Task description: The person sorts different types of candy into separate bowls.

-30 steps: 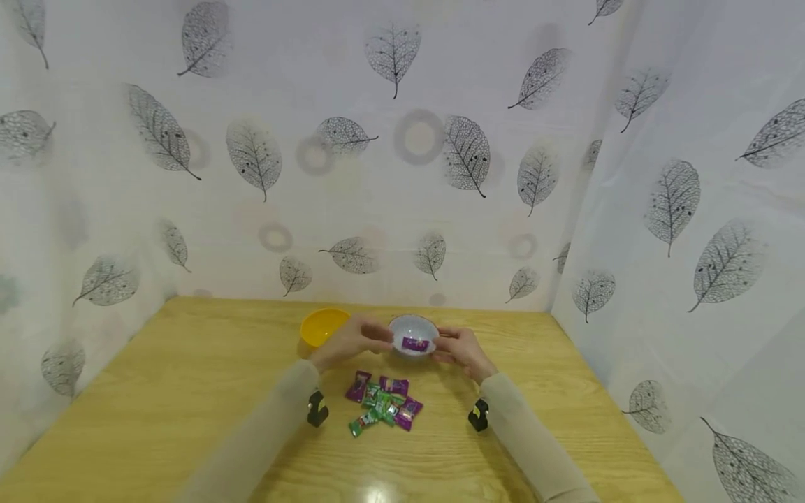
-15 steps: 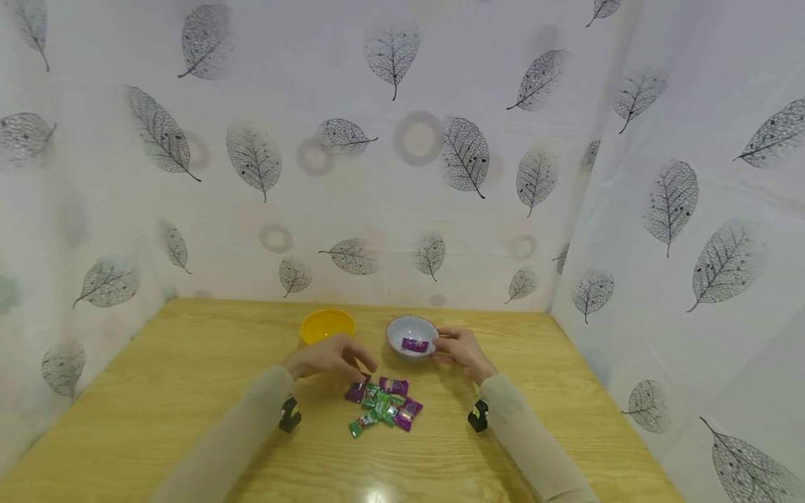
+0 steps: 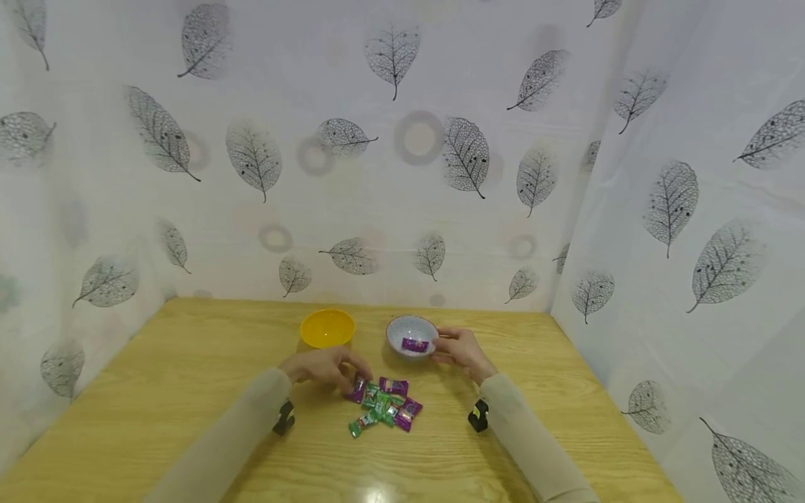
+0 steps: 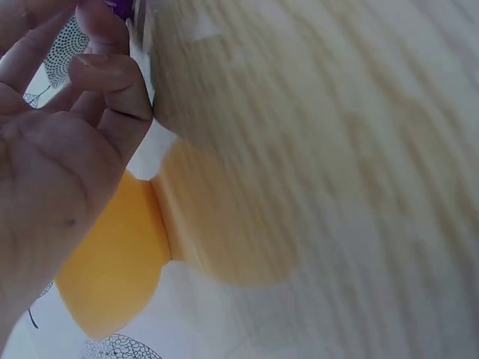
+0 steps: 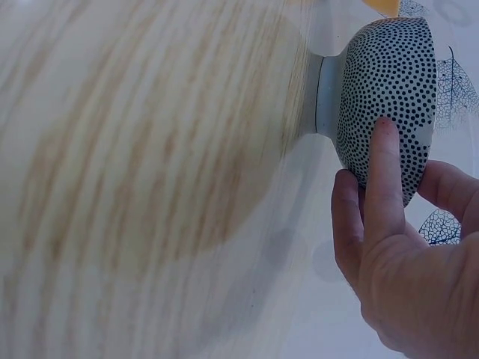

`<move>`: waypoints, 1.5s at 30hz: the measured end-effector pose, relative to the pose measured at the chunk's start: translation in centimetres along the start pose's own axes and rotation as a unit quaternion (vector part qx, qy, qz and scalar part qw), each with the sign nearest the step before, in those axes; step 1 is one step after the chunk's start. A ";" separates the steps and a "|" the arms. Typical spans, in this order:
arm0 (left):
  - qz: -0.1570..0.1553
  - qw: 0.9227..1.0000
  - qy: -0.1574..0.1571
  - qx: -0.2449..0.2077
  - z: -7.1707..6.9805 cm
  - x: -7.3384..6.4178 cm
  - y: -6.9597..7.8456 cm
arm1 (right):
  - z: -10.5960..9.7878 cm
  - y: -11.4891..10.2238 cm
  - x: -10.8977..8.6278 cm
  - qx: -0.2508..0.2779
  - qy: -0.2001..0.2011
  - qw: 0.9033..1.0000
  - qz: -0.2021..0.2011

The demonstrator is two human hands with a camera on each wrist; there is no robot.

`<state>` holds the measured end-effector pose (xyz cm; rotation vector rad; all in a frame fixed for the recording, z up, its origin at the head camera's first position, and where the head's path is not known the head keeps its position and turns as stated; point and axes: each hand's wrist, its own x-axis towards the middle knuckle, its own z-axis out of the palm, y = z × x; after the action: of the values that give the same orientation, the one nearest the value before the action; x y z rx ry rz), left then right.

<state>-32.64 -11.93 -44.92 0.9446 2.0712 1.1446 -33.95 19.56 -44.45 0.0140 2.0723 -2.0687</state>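
My left hand [image 3: 323, 367] is down at the near-left pile, thumb and index finger on either side of a purple-wrapped candy [image 3: 356, 389]. In the left wrist view its fingers are bent, with a bit of purple wrapper [image 4: 120, 7] by the fingertips. My right hand [image 3: 462, 351] pinches the rim of a small speckled bowl [image 3: 402, 331], fingers outside against its dotted wall [image 5: 389, 82]. Inside the bowl lies another purple candy [image 3: 415, 345]. Several green candies [image 3: 380, 405] and more purple candies [image 3: 409, 412] lie together on the table.
A yellow bowl [image 3: 328, 328] stands left of the speckled one, behind my left hand. The wooden table [image 3: 189, 363] ends at leaf-printed white sheeting [image 3: 402, 209] at the back and on the sides.
My left hand has come from beside the speckled bowl down and leftward to the purple candy at the pile. The right hand keeps its place on the bowl.
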 end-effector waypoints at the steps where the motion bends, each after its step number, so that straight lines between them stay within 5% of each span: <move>1: -0.002 1.000 -0.002 -0.001 0.0 -0.1 -0.1 | 0.0 0.1 0.1 0.000 0.005 1.000 0.000; 17: -0.025 0.997 0.013 0.066 0.0 -0.3 -1.2 | 0.4 0.1 0.2 -0.009 0.008 1.000 0.001; 30: -0.036 0.995 0.044 0.081 0.3 -0.8 -1.0 | 0.6 0.4 0.1 -0.006 0.006 1.000 0.002; 37: -0.018 0.996 0.067 0.065 0.4 -1.3 -0.8 | 0.7 0.4 0.1 -0.006 -0.002 1.000 -0.003; 45: -0.022 0.995 0.077 0.054 0.1 -0.7 -0.7 | 0.3 0.2 -0.2 -0.007 0.008 1.000 -0.001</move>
<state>-32.37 -12.73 -45.41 0.8787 2.2861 1.1238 -33.72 19.30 -44.58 0.0267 2.0957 -2.0616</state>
